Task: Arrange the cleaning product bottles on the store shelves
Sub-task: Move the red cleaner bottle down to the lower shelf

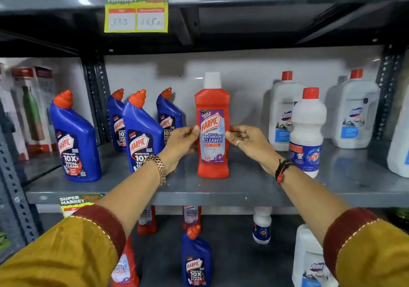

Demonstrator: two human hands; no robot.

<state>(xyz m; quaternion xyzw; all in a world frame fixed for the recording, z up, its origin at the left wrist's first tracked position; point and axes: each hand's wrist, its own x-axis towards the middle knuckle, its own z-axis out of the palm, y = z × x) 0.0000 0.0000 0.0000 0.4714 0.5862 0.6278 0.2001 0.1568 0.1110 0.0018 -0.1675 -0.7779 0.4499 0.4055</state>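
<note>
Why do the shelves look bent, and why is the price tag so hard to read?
Head view: the wide-angle lens bows the shelf edges and uprights toward the frame's sides; the price tag up top is blurred, its handwriting faint; glare streaks the upper shelf. The red bottle, between the left hand and right hand, is sharp.

A supermarket aisle: grey slotted-steel shelving [243,196] carries rows of branded cleaning products, blue Harpic bottles [75,140] at left and white Domex jugs [354,114] at right. A green-and-yellow "Super Market" price tag [136,8] at upper left shows handwritten figures, apparently 333 and 165. A second tag [77,202] hangs at lower left.
</note>
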